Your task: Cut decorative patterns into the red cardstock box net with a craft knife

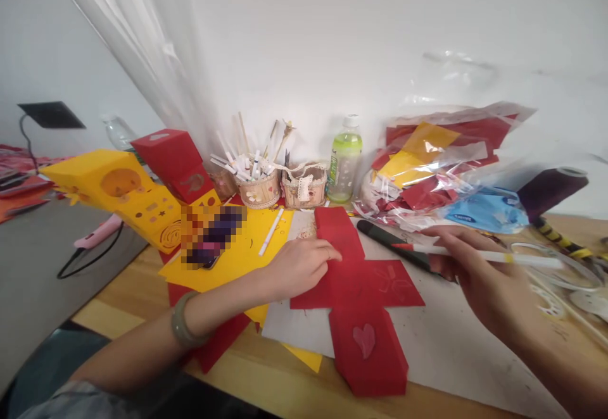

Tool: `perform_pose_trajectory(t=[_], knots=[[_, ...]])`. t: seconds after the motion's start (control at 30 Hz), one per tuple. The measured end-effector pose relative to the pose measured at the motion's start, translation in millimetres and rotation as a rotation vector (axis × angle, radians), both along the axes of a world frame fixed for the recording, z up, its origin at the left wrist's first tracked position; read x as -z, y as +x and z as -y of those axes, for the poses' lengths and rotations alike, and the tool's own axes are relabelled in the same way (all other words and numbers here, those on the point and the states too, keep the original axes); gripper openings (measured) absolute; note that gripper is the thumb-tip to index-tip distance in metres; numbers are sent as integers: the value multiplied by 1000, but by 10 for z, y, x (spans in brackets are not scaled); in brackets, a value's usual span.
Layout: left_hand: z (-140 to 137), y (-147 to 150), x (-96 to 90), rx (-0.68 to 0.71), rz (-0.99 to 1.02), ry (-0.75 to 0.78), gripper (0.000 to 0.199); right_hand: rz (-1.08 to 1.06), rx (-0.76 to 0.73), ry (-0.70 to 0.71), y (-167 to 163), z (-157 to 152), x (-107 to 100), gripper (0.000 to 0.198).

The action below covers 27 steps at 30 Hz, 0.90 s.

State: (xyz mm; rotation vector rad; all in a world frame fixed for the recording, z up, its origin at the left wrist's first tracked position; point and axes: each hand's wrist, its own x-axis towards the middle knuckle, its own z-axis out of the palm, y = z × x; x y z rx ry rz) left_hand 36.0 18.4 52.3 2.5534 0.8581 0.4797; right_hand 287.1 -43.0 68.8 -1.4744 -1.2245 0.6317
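Note:
A red cross-shaped paper cutout (351,289), like an unfolded box, lies on a pale sheet (441,343). Its lower panel bears a pink heart (364,341); its right panel has a faint flower-like drawing. My left hand (304,267) holds the cutout down near its centre, fingers curled together and the thumb hidden. Raised over the right side of the pale sheet, my right hand (468,267) grips a white marker pen (494,257) whose red tip points left, apart from the paper. Beneath that tip rests a dark green tube-like object (396,242).
Behind stand pen baskets (256,191), a green drink bottle (346,159) and a plastic bag of paper scraps (427,166). On the left are yellow sheets (256,229), a blurred-out phone (213,242), and yellow (114,191) and red (173,166) paper boxes. Thread (553,188) and tape lie right.

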Motion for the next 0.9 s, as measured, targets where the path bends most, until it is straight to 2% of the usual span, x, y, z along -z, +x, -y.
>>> perform_pose_trajectory(t=[0.1,0.27,0.43,0.53,0.63,0.8,0.9], knots=[[-17,79,-21,-69,101,-91,36,-159,-145,-84,7,-57,118,27],[-70,195,-49,-111,227,-287,41,-247,-169,-142,38,-107,245,28],[-77,292,35,-97,310,-451,45,-283,-169,-128,7,-114,239,25],[-54,326,106,-64,472,-716,56,-381,-183,-97,-53,-110,193,23],[-26,335,162,-8,596,-965,54,-449,-250,-35,-127,-80,148,29],[32,337,204,-7,690,-1077,45,-452,-290,-81,-161,52,160,29],[67,340,190,33,705,-1086,33,-453,-314,-80,-120,106,216,30]])
